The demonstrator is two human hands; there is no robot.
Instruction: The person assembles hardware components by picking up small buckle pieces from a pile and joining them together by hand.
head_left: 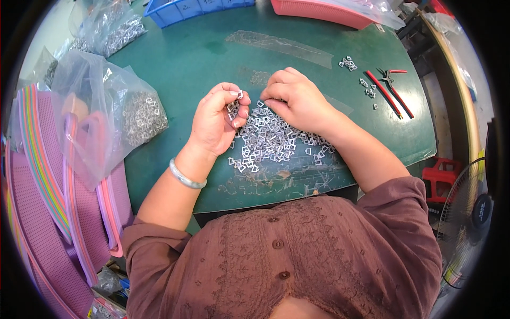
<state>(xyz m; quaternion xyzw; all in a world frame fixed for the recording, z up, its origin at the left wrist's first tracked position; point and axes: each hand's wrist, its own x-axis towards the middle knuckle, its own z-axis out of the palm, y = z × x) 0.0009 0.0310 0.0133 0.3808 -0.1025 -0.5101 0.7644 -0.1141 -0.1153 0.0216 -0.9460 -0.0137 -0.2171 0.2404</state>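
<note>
A loose pile of small silver metal buckles (pixel 268 138) lies on the green table (pixel 202 58) in front of me. My left hand (pixel 215 114) is raised at the pile's left edge, fingers curled round several of these buckles, with one pinched up between thumb and forefinger. Over the pile's far edge, my right hand (pixel 295 101) points its fingers down, thumb and forefinger closed on a buckle at their tips. The palm side of the right hand is hidden.
Clear plastic bags of buckles (pixel 143 119) stand at the left beside purple woven baskets (pixel 40 181). Red-handled pliers (pixel 390 85) and a few buckles (pixel 348 64) lie at the right. A blue bin (pixel 196 13) and a pink basket (pixel 319 13) line the far edge. A fan (pixel 462 218) stands at right.
</note>
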